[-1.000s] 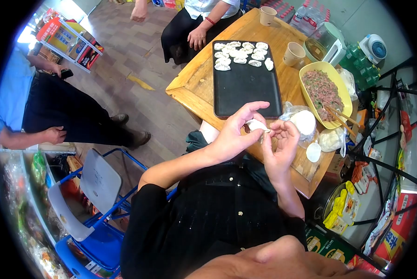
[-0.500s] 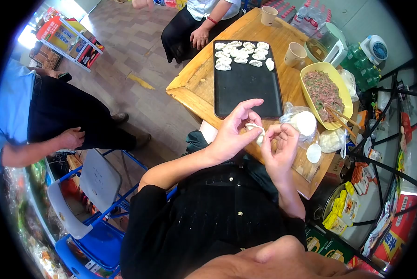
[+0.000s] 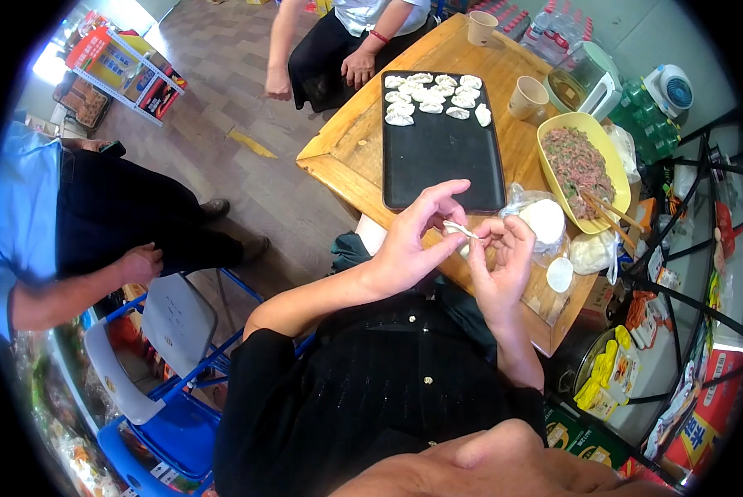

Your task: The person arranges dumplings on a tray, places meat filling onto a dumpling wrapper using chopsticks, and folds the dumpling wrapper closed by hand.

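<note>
Between my hands, over the table's near edge, is a partly folded dumpling [image 3: 457,229] with a pale rim. My left hand [image 3: 425,228] holds it between thumb and fingers. The thumb and fingertips of my right hand [image 3: 501,248] pinch its right end. Just beyond my hands lies a black tray [image 3: 442,161] with several folded dumplings [image 3: 431,95] in rows at its far end. Right of my right hand are a stack of round wrappers [image 3: 543,220] on plastic and a single wrapper [image 3: 560,274] on the wood.
A yellow bowl [image 3: 622,192] of meat filling with chopsticks [image 3: 607,211] stands on the wooden table [image 3: 346,137], near paper cups [image 3: 527,98] and a clear jug [image 3: 582,79]. One person [image 3: 363,50] sits beyond the table; another [image 3: 98,199] stands left by folding chairs [image 3: 177,323].
My right fingertips have closed in on the dumpling's edge, and its rim now lies flatter between both hands. The seated person's arm has lowered into view.
</note>
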`<control>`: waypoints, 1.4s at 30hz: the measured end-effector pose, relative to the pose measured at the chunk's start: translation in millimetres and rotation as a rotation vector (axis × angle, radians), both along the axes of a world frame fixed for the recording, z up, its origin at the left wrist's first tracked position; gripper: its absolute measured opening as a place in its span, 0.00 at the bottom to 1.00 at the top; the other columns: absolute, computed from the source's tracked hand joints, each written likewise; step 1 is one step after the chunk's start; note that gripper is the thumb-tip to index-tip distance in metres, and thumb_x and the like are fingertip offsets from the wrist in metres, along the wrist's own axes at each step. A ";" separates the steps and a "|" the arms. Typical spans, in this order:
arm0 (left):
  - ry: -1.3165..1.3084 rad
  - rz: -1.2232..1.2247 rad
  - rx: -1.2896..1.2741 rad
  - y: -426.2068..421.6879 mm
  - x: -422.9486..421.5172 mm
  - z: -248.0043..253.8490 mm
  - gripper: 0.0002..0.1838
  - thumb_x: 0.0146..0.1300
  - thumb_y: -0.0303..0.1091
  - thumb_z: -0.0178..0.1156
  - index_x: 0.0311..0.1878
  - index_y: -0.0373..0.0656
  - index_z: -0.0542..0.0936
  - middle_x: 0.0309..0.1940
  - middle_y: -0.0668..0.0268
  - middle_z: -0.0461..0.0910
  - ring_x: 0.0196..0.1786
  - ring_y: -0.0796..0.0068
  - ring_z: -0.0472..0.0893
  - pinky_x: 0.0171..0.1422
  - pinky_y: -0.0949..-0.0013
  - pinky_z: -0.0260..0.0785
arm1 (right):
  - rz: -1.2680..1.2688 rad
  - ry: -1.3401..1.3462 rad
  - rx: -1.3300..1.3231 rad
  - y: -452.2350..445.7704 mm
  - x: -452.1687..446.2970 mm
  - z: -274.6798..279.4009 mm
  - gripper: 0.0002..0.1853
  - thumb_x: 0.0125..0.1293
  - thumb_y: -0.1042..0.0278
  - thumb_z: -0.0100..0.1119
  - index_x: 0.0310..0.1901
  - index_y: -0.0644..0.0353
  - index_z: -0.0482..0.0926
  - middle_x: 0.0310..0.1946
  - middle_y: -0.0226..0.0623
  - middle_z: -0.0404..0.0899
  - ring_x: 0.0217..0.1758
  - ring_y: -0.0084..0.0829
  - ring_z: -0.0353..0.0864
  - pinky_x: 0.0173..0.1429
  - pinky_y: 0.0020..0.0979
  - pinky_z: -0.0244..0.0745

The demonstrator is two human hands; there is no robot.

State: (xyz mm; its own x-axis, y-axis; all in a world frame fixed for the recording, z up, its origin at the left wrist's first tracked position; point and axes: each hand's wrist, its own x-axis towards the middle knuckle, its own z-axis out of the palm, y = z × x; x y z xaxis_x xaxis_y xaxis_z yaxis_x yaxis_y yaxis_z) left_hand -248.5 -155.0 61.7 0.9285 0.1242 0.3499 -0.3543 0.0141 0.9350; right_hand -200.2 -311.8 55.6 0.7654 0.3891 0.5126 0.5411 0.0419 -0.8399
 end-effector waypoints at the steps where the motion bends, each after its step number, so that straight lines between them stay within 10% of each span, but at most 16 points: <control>1: 0.000 0.001 0.000 0.2 -0.2 0.2 0.34 0.64 0.20 0.61 0.72 0.40 0.60 0.41 0.67 0.75 0.47 0.80 0.76 0.55 0.74 0.70 | 0.001 0.000 0.000 -1.8 -0.5 -0.2 0.27 0.61 0.88 0.61 0.59 0.65 0.61 0.40 0.40 0.75 0.40 0.24 0.77 0.44 0.26 0.75; 42: -0.034 0.048 -0.044 2.8 -9.0 -11.9 0.31 0.65 0.19 0.61 0.70 0.38 0.64 0.42 0.63 0.80 0.49 0.76 0.82 0.55 0.72 0.75 | -0.040 -0.115 -0.185 4.3 -3.2 10.9 0.32 0.59 0.86 0.64 0.63 0.64 0.61 0.39 0.39 0.78 0.31 0.21 0.75 0.34 0.23 0.72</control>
